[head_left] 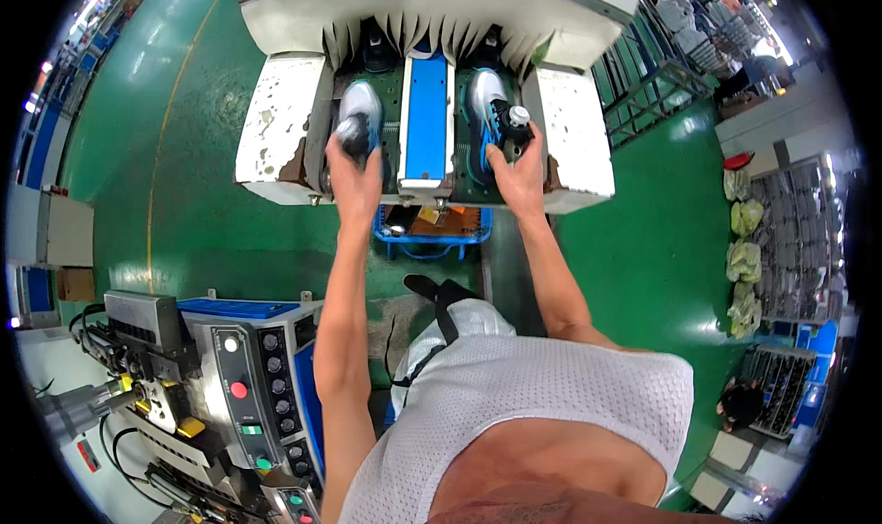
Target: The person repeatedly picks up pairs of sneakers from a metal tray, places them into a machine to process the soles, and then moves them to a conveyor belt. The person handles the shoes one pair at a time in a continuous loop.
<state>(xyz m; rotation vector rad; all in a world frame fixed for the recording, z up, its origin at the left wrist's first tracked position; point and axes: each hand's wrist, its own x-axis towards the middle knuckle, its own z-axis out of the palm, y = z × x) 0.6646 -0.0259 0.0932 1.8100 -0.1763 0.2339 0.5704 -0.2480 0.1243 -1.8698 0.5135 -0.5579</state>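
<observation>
Both my arms reach forward to the mouth of a white machine with a conveyor. My left hand (354, 180) holds the heel end of a grey-white sports shoe (362, 101) on the left green conveyor lane, thumb and fingers on either side. On the right lane, my right hand (522, 177) grips the heel end of another sports shoe (486, 90), white with blue and black parts. A white round knob (519, 115) stands up from a dark piece at that shoe's opening. Both toes point into the machine. Farther in, dark shoes (377, 48) sit beneath the flap curtain.
Between the lanes runs a blue strip (426, 120); white worn side housings (280, 120) flank them. Below the conveyor is a blue-framed cart (432, 239). A control panel with buttons (248, 386) stands left of me. Racks with shoes (799, 239) and yellow bags (746, 219) line the right.
</observation>
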